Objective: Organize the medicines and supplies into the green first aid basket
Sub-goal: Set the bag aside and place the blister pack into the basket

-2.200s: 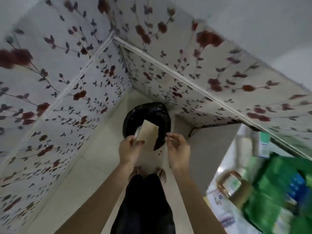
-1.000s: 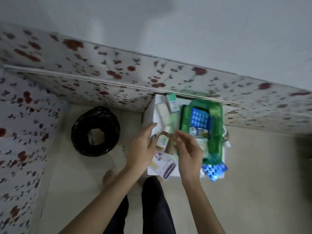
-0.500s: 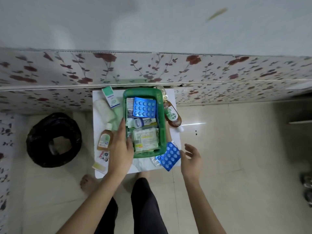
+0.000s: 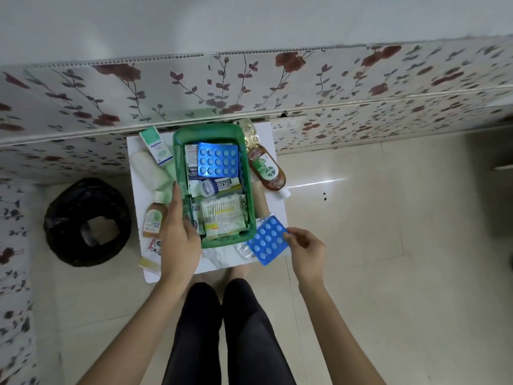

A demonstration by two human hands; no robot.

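Note:
The green first aid basket [image 4: 248, 187] stands on a small white table [image 4: 270, 133]. Inside lie a blue pill strip [image 4: 218, 159], a tape roll [image 4: 208, 187] and a pack of cotton swabs [image 4: 222, 211]. My left hand [image 4: 180, 232] rests on the basket's left rim near its front corner. My right hand [image 4: 306, 250] pinches the right corner of a second blue blister pack [image 4: 268, 240] lying at the table's front right. A large brown antiseptic bottle [image 4: 266, 170] lies right of the basket. A small brown bottle [image 4: 153, 215] and a white and green box [image 4: 156, 147] lie left of it.
A bin lined with a black bag [image 4: 86, 220] stands on the floor to the left of the table. A floral-patterned wall panel [image 4: 333, 79] runs behind the table. My legs [image 4: 227, 329] are below the table's front edge. Small sachets [image 4: 151, 254] lie at the table's front left.
My view swung from the bin to the table. My left hand came to rest on the basket rim, and my right hand reached in and took the blister pack's corner.

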